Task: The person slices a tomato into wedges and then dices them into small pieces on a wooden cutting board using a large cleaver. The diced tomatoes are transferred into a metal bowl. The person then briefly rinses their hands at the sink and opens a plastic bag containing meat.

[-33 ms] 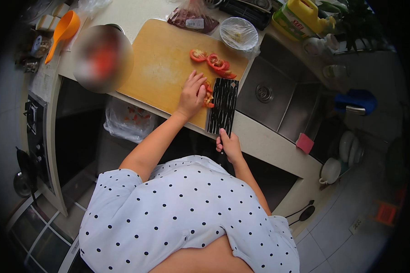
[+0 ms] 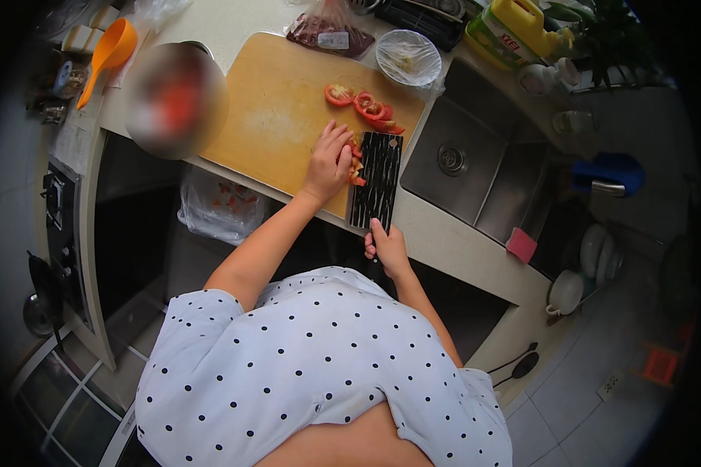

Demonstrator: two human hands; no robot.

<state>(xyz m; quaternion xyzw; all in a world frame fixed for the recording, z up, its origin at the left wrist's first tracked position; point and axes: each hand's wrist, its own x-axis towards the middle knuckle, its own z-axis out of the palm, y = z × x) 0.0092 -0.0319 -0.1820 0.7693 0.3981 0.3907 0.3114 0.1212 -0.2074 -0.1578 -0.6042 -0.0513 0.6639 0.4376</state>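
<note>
My right hand (image 2: 386, 247) is wrapped round the handle of a cleaver (image 2: 376, 179), whose broad dark blade has pale streaks. The blade lies over the right edge of a yellow cutting board (image 2: 269, 109). Just left of it, my left hand (image 2: 331, 162) holds cut red tomato (image 2: 357, 167) against the board, its fingers closed over the pieces and partly hiding them. Beyond the blade's far end lie tomato slices (image 2: 375, 109) and a cut tomato piece (image 2: 339, 94) with its pale inside showing.
A blurred round bowl (image 2: 149, 101) with red contents stands left of the board. Behind it are bagged dark red food (image 2: 329, 35) and a film-covered bowl (image 2: 407, 58). To the right is a steel sink (image 2: 428, 167); a bag-lined bin (image 2: 218, 206) sits below the counter edge.
The cleaver and my right hand have shifted slightly left, bringing the blade closer to the tomato. My left hand looks unmoved.
</note>
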